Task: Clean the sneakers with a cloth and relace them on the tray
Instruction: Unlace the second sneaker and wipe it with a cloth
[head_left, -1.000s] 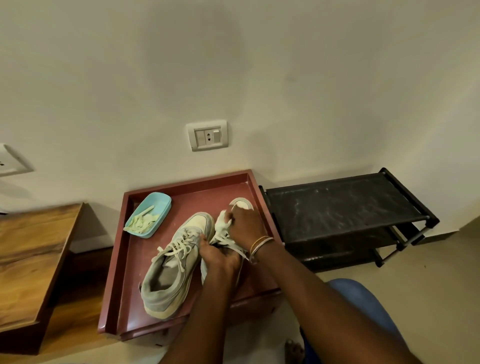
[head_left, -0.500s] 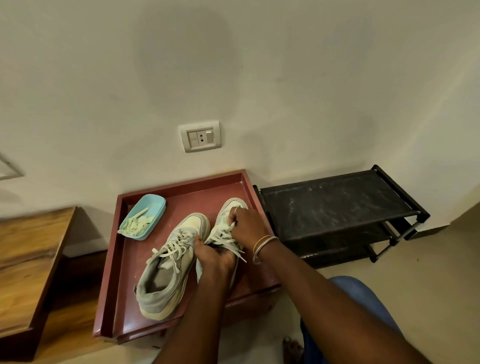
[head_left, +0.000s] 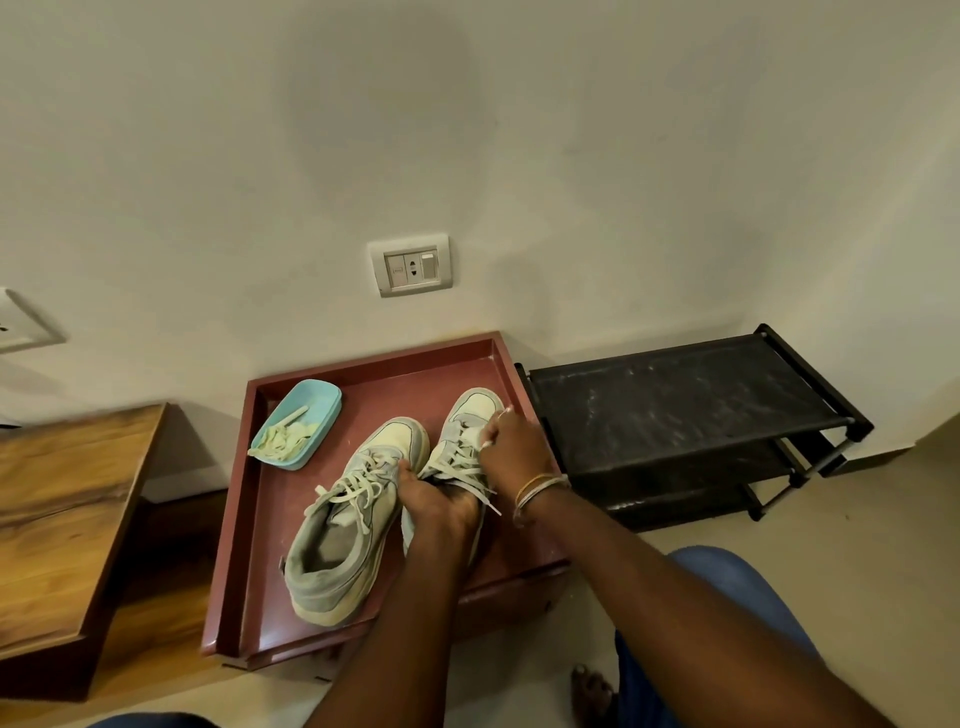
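Observation:
Two grey and cream sneakers stand side by side on a dark red tray (head_left: 270, 525) by the wall. The left sneaker (head_left: 348, 525) is laced and untouched. My left hand (head_left: 434, 496) grips the right sneaker (head_left: 467, 426) at its tongue and collar. My right hand (head_left: 511, 452) is over that sneaker's lacing, pinching a white lace end near the upper eyelets. Loose lace strands trail across the shoe beside my wrist. Much of the right sneaker's rear is hidden by my hands.
A light blue dish (head_left: 298, 423) with pale cloth scraps sits at the tray's back left corner. A black shoe rack (head_left: 680, 410) stands right of the tray, a wooden table (head_left: 62, 514) to the left. A wall socket (head_left: 413, 265) is above.
My right hand has shifted slightly along the right sneaker's lacing toward the toe, still holding the lace. My left hand keeps its grip. The view moved a little.

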